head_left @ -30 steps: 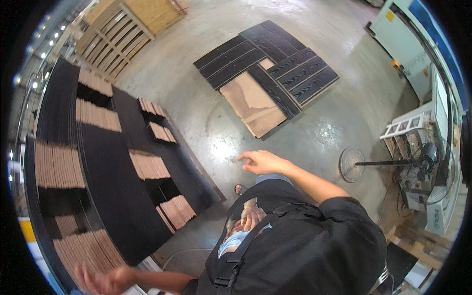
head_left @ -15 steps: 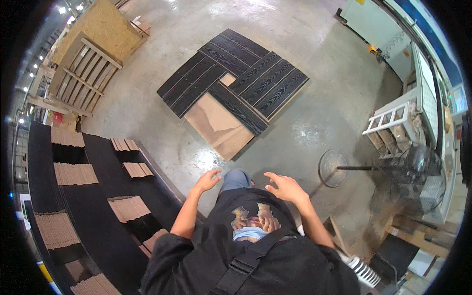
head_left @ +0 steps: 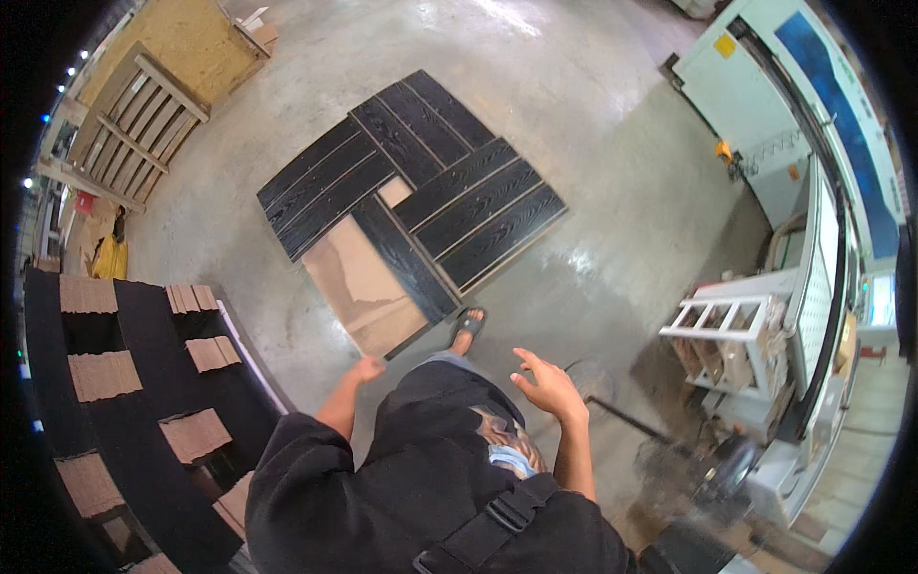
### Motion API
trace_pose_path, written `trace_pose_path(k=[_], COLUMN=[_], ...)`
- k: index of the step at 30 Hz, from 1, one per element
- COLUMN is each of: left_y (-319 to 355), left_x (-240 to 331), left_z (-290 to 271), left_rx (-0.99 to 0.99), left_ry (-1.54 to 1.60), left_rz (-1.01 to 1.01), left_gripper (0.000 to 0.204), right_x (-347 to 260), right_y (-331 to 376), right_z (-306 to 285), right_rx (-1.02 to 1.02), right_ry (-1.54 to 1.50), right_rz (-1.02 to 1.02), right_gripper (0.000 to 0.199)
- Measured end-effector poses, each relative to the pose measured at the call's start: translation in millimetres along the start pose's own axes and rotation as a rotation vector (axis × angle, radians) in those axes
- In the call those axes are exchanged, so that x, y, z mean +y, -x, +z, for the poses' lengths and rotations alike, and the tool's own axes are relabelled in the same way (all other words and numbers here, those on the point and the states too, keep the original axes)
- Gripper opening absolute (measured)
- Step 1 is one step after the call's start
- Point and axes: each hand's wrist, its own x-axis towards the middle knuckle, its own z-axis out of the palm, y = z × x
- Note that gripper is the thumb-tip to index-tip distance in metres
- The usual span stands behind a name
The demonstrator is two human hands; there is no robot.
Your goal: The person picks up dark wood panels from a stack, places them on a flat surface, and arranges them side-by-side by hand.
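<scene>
My right hand (head_left: 547,383) is raised at waist height with its fingers apart and nothing in them. My left hand (head_left: 365,369) hangs near the bare tan panel (head_left: 368,277), blurred, its fingers hard to make out; I see nothing in it. On the floor ahead lies a low stack of black wood-grained boards (head_left: 478,215), set in groups turned against each other around a small tan square (head_left: 394,191). The tan panel shows at the stack's near left side. My sandalled foot (head_left: 468,327) stands close to the stack's near corner.
Left stands a black surface (head_left: 143,330) bearing several piles of brown corrugated strips (head_left: 105,376). A slatted wooden pallet (head_left: 134,129) leans far left. On the right are a stand fan (head_left: 727,469), a white frame rack (head_left: 722,330) and a large white machine (head_left: 741,105).
I have stepped toward the stack, which sits lower and further left in view. My left hand has dropped and blurred. The fan and the rack have shifted in view.
</scene>
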Motion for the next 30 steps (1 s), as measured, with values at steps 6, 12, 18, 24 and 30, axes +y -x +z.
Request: trace_pose_path(k=[6, 12, 18, 24, 30], left_y=[-60, -110, -204, -200, -271], left_x=[319, 486, 494, 534, 634], left_z=[-143, -226, -170, -42, -18], left_rx=[0.334, 0.433, 0.442, 0.033, -0.217], left_ry=[0.173, 0.091, 0.057, 0.187, 0.177], left_rz=[0.538, 0.597, 0.422, 0.092, -0.026], left_gripper=[0.039, 0.035, 0.021, 0.032, 0.030], right_x=[64, 163, 248, 304, 327], right_y=[-63, -136, -191, -258, -373], right_z=[-130, -242, -383, -522, -614], right_rx=[0.230, 0.266, 0.246, 0.210, 0.079], right_ry=[-0.107, -0.321, -0.199, -0.110, 0.021], right_rz=[0.091, 0.049, 0.090, 0.071, 0.056], right_gripper=[0.051, 0.051, 0.052, 0.051, 0.052])
